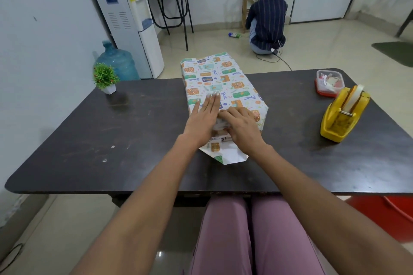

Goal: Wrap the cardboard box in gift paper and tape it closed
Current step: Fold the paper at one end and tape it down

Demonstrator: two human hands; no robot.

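Pink-trousered knees (254, 236) nearest the lens, under the edge of a dark table (138, 145); mid-table, lengthwise, the cardboard box in gift paper (221, 82), far end past the table's back edge; near end unsealed, a white paper flap (230, 156) spread flat on the tabletop; left hand (204, 118) flat on the box top, fingers straight and together; right hand (240, 125) curled over the near edge, pressing folded paper down; right of the box, well apart, a yellow tape dispenser (342, 116); behind it a red-based plastic container (328, 83); far left, a small potted plant (105, 77).
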